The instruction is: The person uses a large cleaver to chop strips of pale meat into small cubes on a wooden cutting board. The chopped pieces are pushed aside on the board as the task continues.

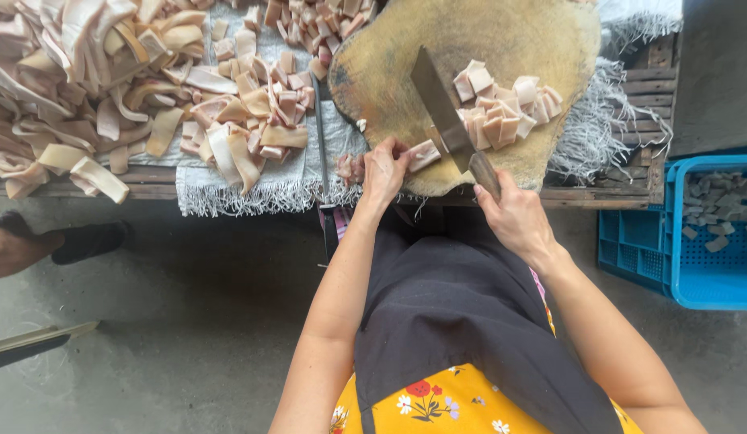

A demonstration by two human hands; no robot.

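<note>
My right hand (514, 215) grips the wooden handle of a broad cleaver (439, 106), whose blade rests edge-down on a round wooden chopping block (389, 56). My left hand (385, 167) pinches a pale pink strip of pork skin (422, 154) at the block's near edge, right beside the blade. Beyond the cleaver lies a pile of small cut squares (506, 108) on the block.
A large heap of uncut strips (108, 80) and cut pieces covers a white fringed cloth (261, 189) on a low wooden pallet to the left. A blue plastic crate (687, 233) stands on the floor at right. Someone's foot in a dark sandal (76, 241) is at left.
</note>
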